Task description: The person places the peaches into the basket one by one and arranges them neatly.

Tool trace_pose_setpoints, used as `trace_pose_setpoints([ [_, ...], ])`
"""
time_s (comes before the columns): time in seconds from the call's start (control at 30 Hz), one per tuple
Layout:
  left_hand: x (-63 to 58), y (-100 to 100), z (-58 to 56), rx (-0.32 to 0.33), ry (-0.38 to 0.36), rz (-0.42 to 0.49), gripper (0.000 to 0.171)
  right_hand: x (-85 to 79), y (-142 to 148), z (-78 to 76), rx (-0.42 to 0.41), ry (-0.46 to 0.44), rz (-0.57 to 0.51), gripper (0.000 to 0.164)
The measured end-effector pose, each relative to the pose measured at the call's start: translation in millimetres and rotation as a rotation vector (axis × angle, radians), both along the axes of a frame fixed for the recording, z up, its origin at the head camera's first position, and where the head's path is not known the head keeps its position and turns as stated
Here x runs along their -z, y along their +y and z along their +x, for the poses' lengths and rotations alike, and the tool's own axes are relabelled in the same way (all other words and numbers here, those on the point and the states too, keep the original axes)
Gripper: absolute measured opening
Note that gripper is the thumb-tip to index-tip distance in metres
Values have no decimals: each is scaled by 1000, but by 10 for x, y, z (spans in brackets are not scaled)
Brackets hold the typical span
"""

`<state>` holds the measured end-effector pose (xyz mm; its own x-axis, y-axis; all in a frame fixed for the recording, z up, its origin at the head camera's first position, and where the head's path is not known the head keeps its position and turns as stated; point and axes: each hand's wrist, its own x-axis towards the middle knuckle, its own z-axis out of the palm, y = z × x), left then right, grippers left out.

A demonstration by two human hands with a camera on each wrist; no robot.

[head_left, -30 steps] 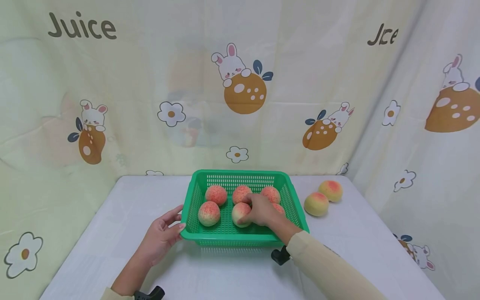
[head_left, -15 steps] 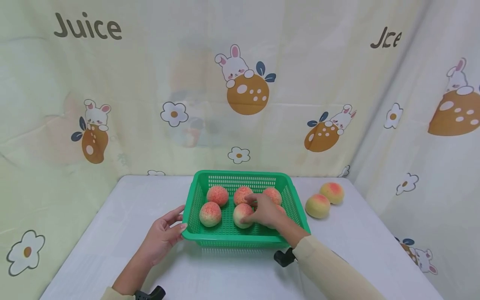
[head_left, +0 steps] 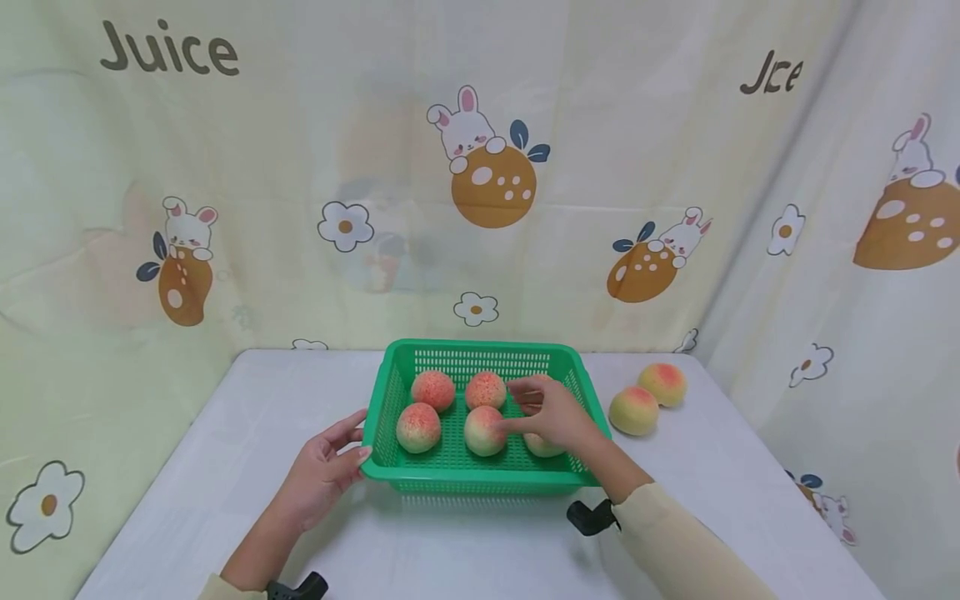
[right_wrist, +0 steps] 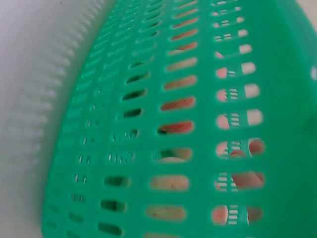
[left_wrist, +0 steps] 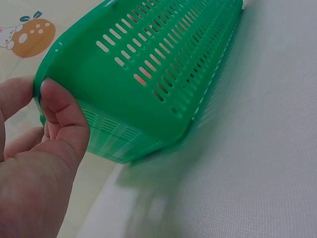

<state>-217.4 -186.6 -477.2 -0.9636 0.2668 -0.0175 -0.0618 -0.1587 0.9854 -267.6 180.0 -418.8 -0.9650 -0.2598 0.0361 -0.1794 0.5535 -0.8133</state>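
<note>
A green plastic basket (head_left: 480,476) with slotted walls holds several peaches in two rows. My left hand (head_left: 322,475) grips its left rim; in the left wrist view the thumb (left_wrist: 62,101) and fingers pinch that edge. Over the basket's right half is my right hand (head_left: 558,417), fingers spread and loosely bent, with nothing held. Its thumb tip reaches the side of the front middle peach (head_left: 482,432). Beneath it, the front right peach (head_left: 542,447) is partly covered, and the back right one is mostly hidden. The right wrist view is filled by the basket's wall (right_wrist: 143,144).
Two yellowish peaches (head_left: 633,411) with red tops lie on the white table (head_left: 465,550) to the right of the basket. Behind the table hangs a printed curtain (head_left: 405,167). Another curtain stretch runs along the right side.
My right hand has let go of the front middle peach and moved right, with its fingers opening. That peach stays in its spot. My left hand stays on the rim.
</note>
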Motion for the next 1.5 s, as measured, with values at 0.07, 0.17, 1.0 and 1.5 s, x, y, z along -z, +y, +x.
trace_pose_setpoints([
  [0.07,-5,0,2,3,-2,1,70,0,45,17,10,-4,-38,69],
  [0.17,-10,1,2,5,-5,2,70,0,130,45,2,2,-98,66],
  [1.0,25,-3,-17,-10,-5,-2,71,-46,855,295,183,142,-245,60],
  [1.5,5,11,0,-12,-4,-4,69,331,1437,157,482,317,-318,48],
])
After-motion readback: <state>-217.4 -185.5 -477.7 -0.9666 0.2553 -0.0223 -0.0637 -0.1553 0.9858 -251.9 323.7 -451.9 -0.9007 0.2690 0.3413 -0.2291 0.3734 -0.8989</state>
